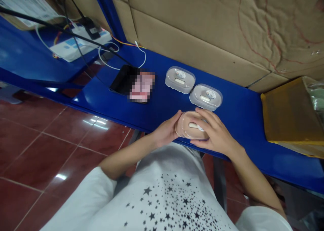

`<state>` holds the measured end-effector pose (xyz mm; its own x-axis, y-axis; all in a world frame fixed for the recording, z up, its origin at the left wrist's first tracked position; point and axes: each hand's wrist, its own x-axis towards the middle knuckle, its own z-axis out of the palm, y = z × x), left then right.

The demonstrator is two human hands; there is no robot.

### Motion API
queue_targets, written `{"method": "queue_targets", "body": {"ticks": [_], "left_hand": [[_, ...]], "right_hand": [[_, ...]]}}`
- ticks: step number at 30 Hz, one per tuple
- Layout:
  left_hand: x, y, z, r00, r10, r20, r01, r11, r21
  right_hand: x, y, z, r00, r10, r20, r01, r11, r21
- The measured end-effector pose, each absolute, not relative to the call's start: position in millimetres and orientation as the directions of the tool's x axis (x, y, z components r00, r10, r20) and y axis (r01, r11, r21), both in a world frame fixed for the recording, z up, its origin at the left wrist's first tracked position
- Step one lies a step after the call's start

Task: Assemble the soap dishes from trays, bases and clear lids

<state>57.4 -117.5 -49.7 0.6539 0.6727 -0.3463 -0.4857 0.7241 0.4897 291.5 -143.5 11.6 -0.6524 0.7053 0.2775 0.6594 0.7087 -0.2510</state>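
Note:
Close to the blue table's front edge, a rounded clear plastic box (186, 130) sits between my two hands. It looks pinkish-beige and has a short white bar on top. My left hand (168, 129) cups its left side, thumb along the upper edge. Over the right part lies my right hand (215, 131), its fingers gripping the lid and partly covering a round label. Just beyond are two similar clear boxes, one at the left (180, 80) and one at the right (206, 96), each with a white bar and a round sticker.
A phone-like device (124, 80) with a blurred screen stands left of the boxes on the blue table (157, 114). Further left lie a white power strip (81, 44) and cables. A yellow-brown carton (291, 113) stands at the right. Large cardboard (202, 32) lines the back.

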Motion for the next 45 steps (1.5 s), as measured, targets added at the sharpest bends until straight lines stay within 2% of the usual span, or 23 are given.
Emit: {"method": "queue_targets", "body": {"ticks": [4, 9, 14, 18, 24, 30, 34, 38, 42, 45], "left_hand": [[57, -118, -52, 0.692, 0.654, -0.305, -0.453, 0.723, 0.521], [60, -122, -49, 0.733, 0.644, -0.220, -0.432, 0.689, 0.582], [63, -130, -46, 0.619, 0.757, -0.209, -0.515, 0.593, 0.619], [63, -135, -43, 0.533, 0.816, -0.224, -0.529, 0.527, 0.665], [59, -133, -38, 0.568, 0.796, -0.211, -0.474, 0.526, 0.706], [58, -132, -38, 0.585, 0.787, -0.197, -0.456, 0.520, 0.722], [59, -132, -38, 0.578, 0.790, -0.205, -0.449, 0.518, 0.728], [59, -132, -37, 0.594, 0.778, -0.204, -0.444, 0.528, 0.724], [58, -131, -35, 0.595, 0.779, -0.198, -0.444, 0.523, 0.728], [57, -130, -36, 0.604, 0.771, -0.204, -0.443, 0.537, 0.718]], "right_hand": [[294, -145, 14, -0.638, 0.725, 0.259, 0.640, 0.686, -0.347], [303, -156, 11, -0.616, 0.717, 0.327, 0.634, 0.697, -0.335], [326, -162, 1, -0.519, 0.803, 0.293, 0.729, 0.595, -0.339], [363, -164, -1, -0.480, 0.850, 0.217, 0.794, 0.526, -0.304], [428, -160, -15, -0.275, 0.925, 0.263, 0.915, 0.336, -0.225], [476, -125, -18, -0.215, 0.944, 0.249, 0.960, 0.251, -0.122], [481, -97, -3, -0.236, 0.928, 0.289, 0.957, 0.274, -0.099], [417, -74, 23, -0.342, 0.895, 0.285, 0.909, 0.392, -0.140], [341, -45, 31, -0.525, 0.842, 0.125, 0.841, 0.536, -0.081], [327, -16, 23, -0.541, 0.840, 0.043, 0.831, 0.542, -0.120]]}}
